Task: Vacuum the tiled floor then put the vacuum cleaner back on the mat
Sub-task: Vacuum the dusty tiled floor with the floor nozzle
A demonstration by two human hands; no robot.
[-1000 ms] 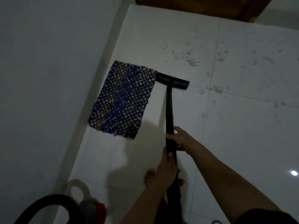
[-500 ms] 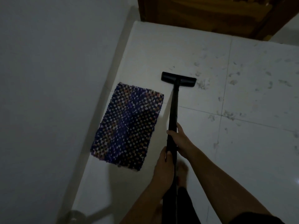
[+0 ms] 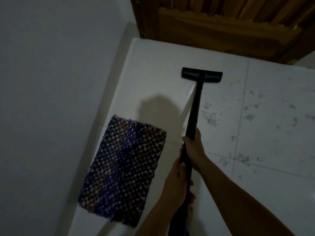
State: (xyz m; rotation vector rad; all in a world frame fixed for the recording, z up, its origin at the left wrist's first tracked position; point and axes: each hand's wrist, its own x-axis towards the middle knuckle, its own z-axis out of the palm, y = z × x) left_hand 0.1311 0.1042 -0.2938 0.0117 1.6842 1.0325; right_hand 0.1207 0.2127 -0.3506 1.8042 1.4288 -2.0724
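A black vacuum wand [image 3: 194, 109] runs from my hands up to its flat floor nozzle [image 3: 202, 74], which rests on the white tiled floor [image 3: 272, 193] near the far edge. My right hand [image 3: 193, 147] grips the wand higher up. My left hand [image 3: 177, 183] is wrapped around it just below. A purple and multicoloured woven mat [image 3: 124, 169] lies flat on the tiles to the left of the wand, apart from it. Grey dust and hair clumps [image 3: 211, 116] are scattered over the tiles to the right of the wand.
A pale wall [image 3: 51, 99] runs along the left, close to the mat's edge. A wooden door and frame [image 3: 230, 26] close the far end of the floor. My bare foot shows partly under my left hand.
The nozzle has been pushed forward, away from the mat's far corner and toward the wooden door. The view has moved forward; the vacuum body and hose at lower left have left the view.
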